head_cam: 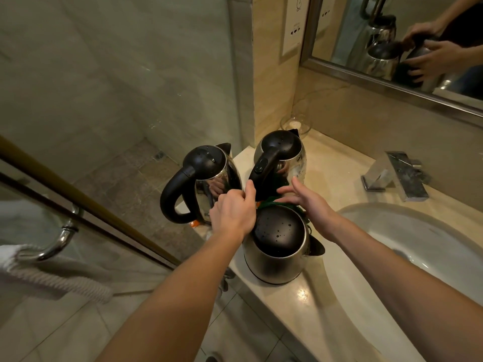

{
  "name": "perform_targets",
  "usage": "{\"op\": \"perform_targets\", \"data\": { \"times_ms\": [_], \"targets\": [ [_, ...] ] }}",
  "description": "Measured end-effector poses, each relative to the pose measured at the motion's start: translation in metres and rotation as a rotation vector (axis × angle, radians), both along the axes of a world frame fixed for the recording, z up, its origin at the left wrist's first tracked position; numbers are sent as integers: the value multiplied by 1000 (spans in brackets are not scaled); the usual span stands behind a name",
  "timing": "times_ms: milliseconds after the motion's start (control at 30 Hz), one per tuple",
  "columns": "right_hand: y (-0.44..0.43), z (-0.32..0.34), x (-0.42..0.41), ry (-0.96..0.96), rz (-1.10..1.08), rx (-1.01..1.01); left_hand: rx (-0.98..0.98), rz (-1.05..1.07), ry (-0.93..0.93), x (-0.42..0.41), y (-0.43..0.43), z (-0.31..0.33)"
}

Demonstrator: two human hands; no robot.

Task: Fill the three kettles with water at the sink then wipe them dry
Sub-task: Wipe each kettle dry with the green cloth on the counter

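Three steel kettles with black lids stand close together on the pale stone counter (321,296), to the left of the sink (407,220). The near kettle (277,246) stands at the near edge of the counter, its spout turned to the right, and water drops lie on its lid. The left kettle (209,176) stands at the left end of the counter, its big black handle pointing to the near left. The far kettle (283,152) is behind the other two, its handle coming down toward the hands.

The left hand (232,211) is at the far left side of the near kettle. Its fingers are curled round the handle of this kettle, which the hand covers almost wholly, and the thumb stands up beside the handle of the far kettle. The right hand (304,201) is released and grasps nothing, its fingers straight and spread. It is over a green cloth (273,199) that lies between the near kettle and the far kettle. I cannot tell if the fingertips touch the far kettle.

A chrome faucet (397,176) stands at the far side of the sink. A glass bowl (295,124) sits in the far corner. The mirror (379,30) on the wall shows the hands and kettles.
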State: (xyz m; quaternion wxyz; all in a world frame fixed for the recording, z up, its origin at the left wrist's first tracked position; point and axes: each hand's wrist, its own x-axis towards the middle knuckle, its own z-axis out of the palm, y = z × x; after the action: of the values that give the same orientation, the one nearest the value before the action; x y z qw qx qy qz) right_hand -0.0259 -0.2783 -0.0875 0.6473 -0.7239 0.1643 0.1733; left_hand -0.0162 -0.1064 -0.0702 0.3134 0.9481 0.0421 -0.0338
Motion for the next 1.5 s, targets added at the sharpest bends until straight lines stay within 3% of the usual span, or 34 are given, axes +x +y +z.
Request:
{"op": "perform_targets", "data": {
  "times_ms": [200,600,1000,1367,1500],
  "targets": [
    [10,13,2,-81,44,41,43,-14,9,2,0,-1],
    [-1,-11,-2,86,27,-2,-7,-12,9,2,1,-1],
    [-3,24,-16,-103,51,36,16,15,-11,2,0,-1],
    [4,44,-55,-308,228,-152,-42,93,-35,-5,-2,3],
    [9,47,-74,-458,379,-484,-39,106,-34,-9,-3,4]
  ]
}}
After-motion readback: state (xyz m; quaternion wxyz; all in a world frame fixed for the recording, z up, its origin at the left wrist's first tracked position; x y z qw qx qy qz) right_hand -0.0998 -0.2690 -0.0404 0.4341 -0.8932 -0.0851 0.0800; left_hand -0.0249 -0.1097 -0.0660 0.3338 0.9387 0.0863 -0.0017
